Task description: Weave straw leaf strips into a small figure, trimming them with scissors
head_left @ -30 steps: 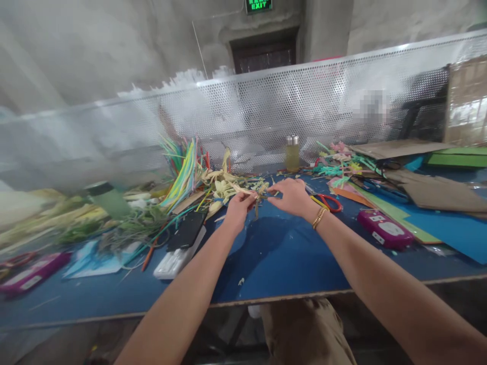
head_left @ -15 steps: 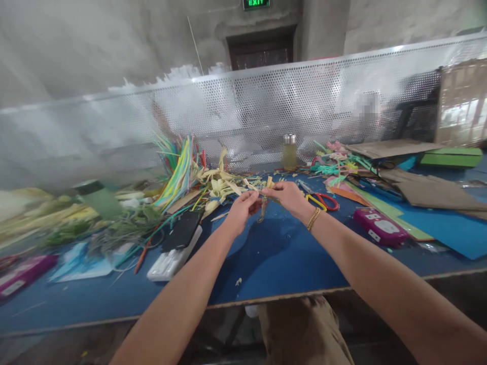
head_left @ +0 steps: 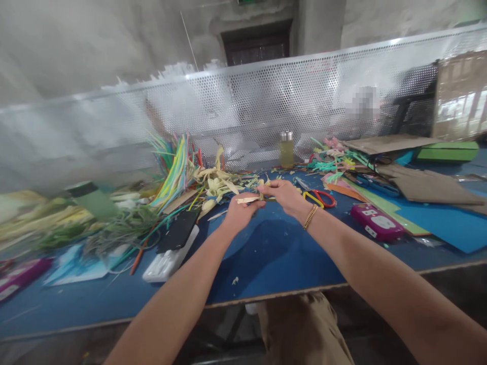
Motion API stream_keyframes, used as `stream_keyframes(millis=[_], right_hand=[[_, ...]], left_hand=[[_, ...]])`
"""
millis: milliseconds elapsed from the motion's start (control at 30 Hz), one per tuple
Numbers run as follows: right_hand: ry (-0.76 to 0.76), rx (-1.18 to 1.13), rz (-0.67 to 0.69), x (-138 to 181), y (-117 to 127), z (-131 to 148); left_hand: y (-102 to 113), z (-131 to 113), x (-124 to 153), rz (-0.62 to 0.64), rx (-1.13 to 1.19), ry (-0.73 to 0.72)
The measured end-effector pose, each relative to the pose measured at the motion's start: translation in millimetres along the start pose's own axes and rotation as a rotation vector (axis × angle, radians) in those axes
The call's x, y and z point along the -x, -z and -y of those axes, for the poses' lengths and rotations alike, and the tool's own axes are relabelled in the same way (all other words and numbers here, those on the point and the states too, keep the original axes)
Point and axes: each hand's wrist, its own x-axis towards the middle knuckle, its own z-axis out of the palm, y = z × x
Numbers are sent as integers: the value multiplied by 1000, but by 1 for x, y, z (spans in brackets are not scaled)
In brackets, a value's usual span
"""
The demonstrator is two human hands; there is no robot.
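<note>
My left hand (head_left: pixel 243 210) is closed on a pale, dry corn-husk-like strip (head_left: pixel 248 199) that lies across its fingers. Close beside it, my right hand (head_left: pixel 281 192) pinches another part of the same pale strips, where a short end stands upright between thumb and finger. Both hands are raised a little above the blue table (head_left: pixel 274 253). Behind them is a pile of pale husk-like strips (head_left: pixel 218 185). Red and yellow scissors (head_left: pixel 320 198) lie just right of my right hand. How the strips join between the fingers is hidden.
At left are a black phone (head_left: pixel 178 230) on a white box (head_left: pixel 162 263), greenery (head_left: pixel 129 228), a green-tinted bottle (head_left: pixel 89 198) and coloured pipe cleaners (head_left: pixel 175 170). A glass jar (head_left: pixel 286 151) stands at the back. Rightward lie a purple case (head_left: pixel 377 222), paper sheets (head_left: pixel 452 223) and cardboard (head_left: pixel 437 190).
My left hand has turned, and the pale strip now lies across its fingers. The piece hanging below my hands no longer shows. The whole view has shifted slightly.
</note>
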Motion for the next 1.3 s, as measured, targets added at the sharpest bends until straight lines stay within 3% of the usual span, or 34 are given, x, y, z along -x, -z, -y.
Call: stream_keyframes(millis=[133, 233, 367, 533, 667, 767, 933, 1033, 1200, 1300], right_hand=[[6, -3, -20, -2, 1, -3], [1, 16, -45, -4, 4, -4], [9, 99, -121, -6, 5, -8], [8, 180, -112, -6, 1, -14], [-19, 59, -40, -5, -1, -10], [-69, -44, -91, -4, -1, -7], [-67, 14, -165, -5, 1, -12], [51, 197, -203, -3, 3, -12], [528, 668, -190, 6, 5, -2], [681, 901, -136, 8, 5, 1]], left_hand=[[-5, 6, -1, 76, 125, 32], [-9, 10, -2, 130, 295, 172], [-10, 12, -1, -19, 337, 332], [-9, 14, -2, -92, 336, 319], [-4, 15, -6, -113, 603, 455], [1, 15, -9, -121, 836, 561], [5, 16, -11, -216, 902, 606], [6, 16, -10, -273, 879, 600], [8, 18, -9, -275, 852, 584], [8, 20, -10, -254, 856, 565]])
